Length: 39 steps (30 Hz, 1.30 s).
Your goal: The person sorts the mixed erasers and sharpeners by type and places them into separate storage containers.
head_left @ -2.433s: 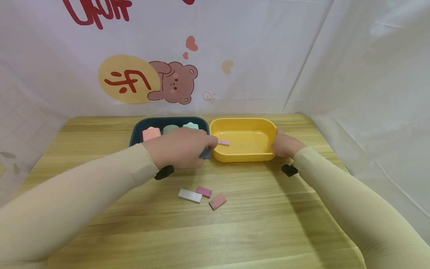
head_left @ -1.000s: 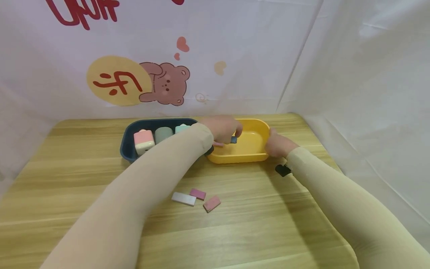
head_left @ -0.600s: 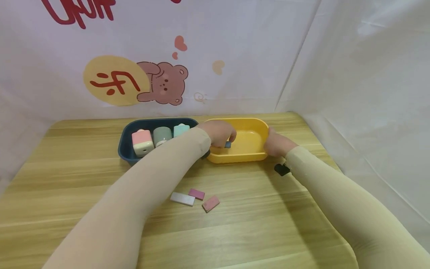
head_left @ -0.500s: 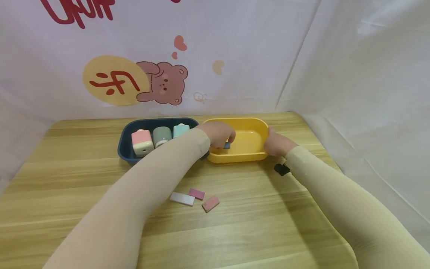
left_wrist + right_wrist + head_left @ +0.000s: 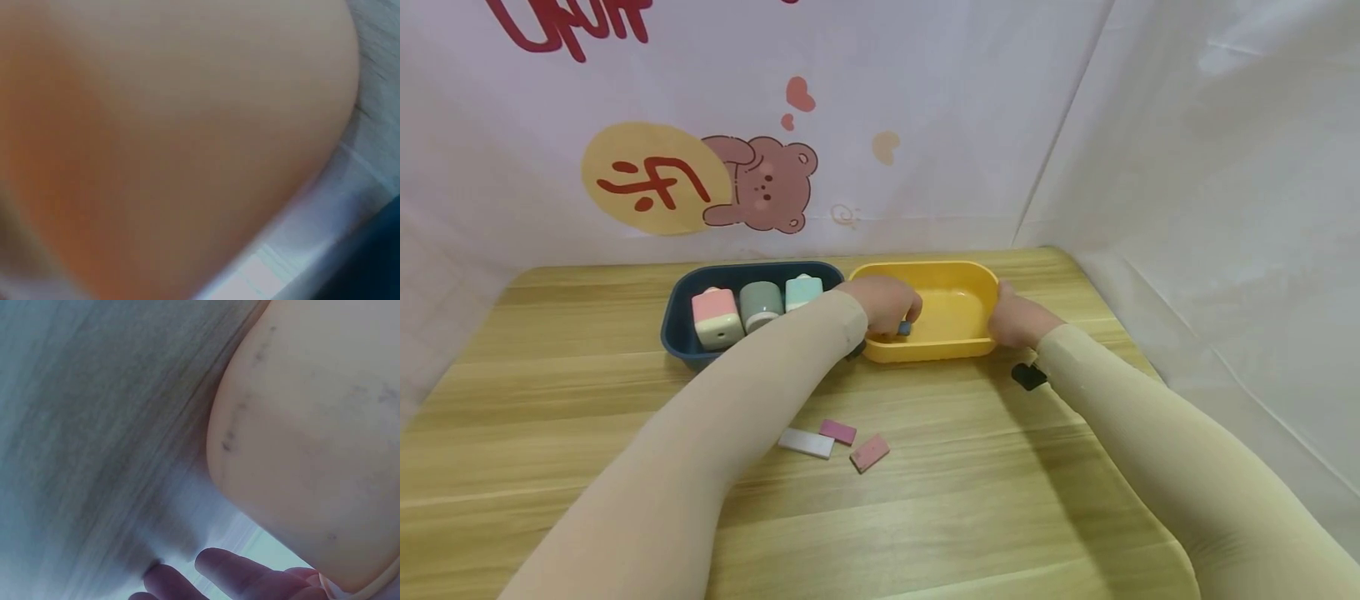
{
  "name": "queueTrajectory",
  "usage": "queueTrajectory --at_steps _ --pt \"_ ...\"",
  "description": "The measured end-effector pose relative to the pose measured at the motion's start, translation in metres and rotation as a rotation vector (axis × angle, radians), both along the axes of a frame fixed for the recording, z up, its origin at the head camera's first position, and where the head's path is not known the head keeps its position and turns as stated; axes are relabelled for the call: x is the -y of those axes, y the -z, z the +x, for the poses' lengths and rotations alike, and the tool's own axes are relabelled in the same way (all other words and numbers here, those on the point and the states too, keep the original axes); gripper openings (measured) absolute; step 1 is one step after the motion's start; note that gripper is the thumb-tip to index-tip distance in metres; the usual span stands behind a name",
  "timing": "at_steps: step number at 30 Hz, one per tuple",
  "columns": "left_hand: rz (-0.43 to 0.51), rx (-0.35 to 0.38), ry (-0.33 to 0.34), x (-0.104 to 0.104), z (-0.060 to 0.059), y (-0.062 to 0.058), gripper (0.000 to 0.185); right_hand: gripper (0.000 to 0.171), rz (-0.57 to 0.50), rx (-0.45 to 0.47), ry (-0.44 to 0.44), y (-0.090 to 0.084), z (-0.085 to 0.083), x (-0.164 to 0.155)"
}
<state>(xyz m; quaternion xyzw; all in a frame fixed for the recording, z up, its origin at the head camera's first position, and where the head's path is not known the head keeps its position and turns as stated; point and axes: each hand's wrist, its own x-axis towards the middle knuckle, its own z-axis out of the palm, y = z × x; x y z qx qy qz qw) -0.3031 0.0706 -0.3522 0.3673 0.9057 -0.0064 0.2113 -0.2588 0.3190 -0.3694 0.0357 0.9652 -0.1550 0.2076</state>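
Inside the left part of the yellow bin, my left hand reaches down with its back to the head camera. It pinches a small blue block, whose end sticks out past the fingers. At the bin's right end, my right hand grips the wall; in the right wrist view its fingers lie along the outside of the tan-looking wall. A pale pink block seen earlier in the bin is hidden behind the left hand. Blurred tan and orange fills most of the left wrist view.
Left of the yellow bin stands a dark blue bin, holding a pink-and-cream container, a grey-green one and a mint one. Nearer on the wooden table lie a white block, a magenta block and a pink block.
My left hand has gone from the dark blue bin's right edge to over the yellow bin, then lower and slightly left with the blue block. The right hand keeps its place on the bin.
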Motion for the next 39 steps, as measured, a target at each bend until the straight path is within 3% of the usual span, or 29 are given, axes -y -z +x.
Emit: queueTrajectory --at_steps 11,20,31,39 --pt "0.004 0.002 0.014 0.0 0.001 0.004 0.025 0.089 -0.002 -0.001 0.002 0.002 -0.001 -0.002" --pt "-0.025 0.02 0.012 0.001 0.004 -0.006 0.022 0.089 0.015 0.004 -0.002 0.0 -0.001 -0.002" --pt "-0.12 -0.054 0.12 0.0 0.004 -0.021 0.026 0.088 0.011 -0.007 0.001 0.0 -0.001 -0.003" --pt "-0.17 -0.076 0.139 0.0 0.005 -0.019 0.027 0.087 0.01 -0.008 -0.005 0.001 -0.001 -0.001"
